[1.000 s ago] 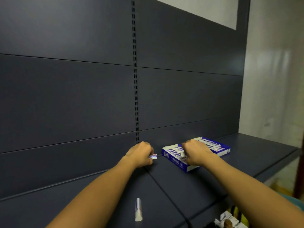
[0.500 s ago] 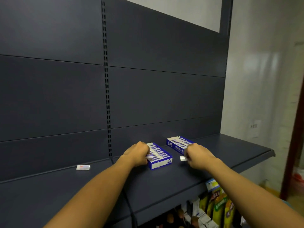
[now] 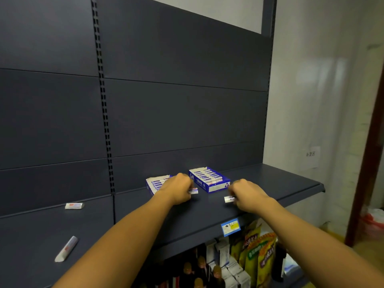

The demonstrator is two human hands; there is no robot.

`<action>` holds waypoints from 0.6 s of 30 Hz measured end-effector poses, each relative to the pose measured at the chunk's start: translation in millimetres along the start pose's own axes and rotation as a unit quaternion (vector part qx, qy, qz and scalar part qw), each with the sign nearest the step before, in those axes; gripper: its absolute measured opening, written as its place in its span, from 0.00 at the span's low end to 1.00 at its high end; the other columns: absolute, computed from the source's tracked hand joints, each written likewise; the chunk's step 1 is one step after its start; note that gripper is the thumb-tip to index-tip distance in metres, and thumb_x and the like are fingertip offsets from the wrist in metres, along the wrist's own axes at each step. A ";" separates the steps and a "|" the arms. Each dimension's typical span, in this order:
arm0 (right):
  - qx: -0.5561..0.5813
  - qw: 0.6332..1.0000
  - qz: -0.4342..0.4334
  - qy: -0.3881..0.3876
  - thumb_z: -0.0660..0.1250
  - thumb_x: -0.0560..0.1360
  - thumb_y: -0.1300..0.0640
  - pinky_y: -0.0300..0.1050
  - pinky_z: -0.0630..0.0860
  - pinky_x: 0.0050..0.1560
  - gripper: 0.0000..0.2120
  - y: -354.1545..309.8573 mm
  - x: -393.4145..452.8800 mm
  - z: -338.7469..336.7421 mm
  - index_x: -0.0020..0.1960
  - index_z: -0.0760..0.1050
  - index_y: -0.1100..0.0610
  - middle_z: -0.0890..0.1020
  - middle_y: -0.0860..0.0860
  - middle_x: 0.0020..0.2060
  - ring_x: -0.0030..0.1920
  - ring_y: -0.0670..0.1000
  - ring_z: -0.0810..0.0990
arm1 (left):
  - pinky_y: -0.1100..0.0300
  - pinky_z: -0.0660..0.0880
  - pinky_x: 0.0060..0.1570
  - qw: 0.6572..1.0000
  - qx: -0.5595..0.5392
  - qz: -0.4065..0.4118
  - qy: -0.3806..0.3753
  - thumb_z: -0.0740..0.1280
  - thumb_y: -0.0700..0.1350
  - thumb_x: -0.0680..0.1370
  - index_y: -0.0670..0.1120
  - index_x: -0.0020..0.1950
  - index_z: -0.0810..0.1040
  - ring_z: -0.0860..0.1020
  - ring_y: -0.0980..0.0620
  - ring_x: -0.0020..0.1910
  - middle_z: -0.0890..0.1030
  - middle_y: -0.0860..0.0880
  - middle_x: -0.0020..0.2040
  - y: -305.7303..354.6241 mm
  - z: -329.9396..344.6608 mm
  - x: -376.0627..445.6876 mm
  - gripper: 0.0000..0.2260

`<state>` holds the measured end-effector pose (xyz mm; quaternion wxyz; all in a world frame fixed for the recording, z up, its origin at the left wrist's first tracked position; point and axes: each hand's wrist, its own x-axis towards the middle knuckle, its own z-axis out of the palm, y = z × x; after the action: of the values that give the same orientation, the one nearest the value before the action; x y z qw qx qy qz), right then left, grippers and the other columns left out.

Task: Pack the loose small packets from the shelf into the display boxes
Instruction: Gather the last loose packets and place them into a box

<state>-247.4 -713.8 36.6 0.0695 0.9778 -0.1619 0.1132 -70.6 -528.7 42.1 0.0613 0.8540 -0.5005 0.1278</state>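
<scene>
A small packet (image 3: 193, 191) is pinched in the left hand (image 3: 178, 191) and another (image 3: 229, 198) in the right hand (image 3: 248, 196), just before two display boxes (image 3: 208, 179); either could be dropped if rushed, while two loose packets (image 3: 74, 205) far left may be overlooked.

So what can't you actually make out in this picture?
- Left display box, head view: near half hidden behind the left hand.
- Print on both held packets: too small, blurred.
- Right hand: fingertips curled under, out of sight.
- Lower-shelf goods: cut off by the bottom edge.
</scene>
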 end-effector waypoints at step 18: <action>0.024 0.999 0.015 0.021 0.69 0.77 0.58 0.43 0.74 0.47 0.05 96.8 93.4 10.8 0.53 0.78 0.53 0.77 0.51 0.54 0.47 0.50 0.75 | 0.53 0.79 0.55 0.999 -0.032 0.019 -0.007 0.71 0.49 0.78 0.48 0.63 0.79 0.77 0.51 0.57 0.77 0.48 0.62 5.6 29.6 147.0 0.15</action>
<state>-191.3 -834.6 58.6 0.0473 0.9742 -0.1720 0.1385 -2.3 -661.8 54.7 0.0827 0.8429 -0.5210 0.1063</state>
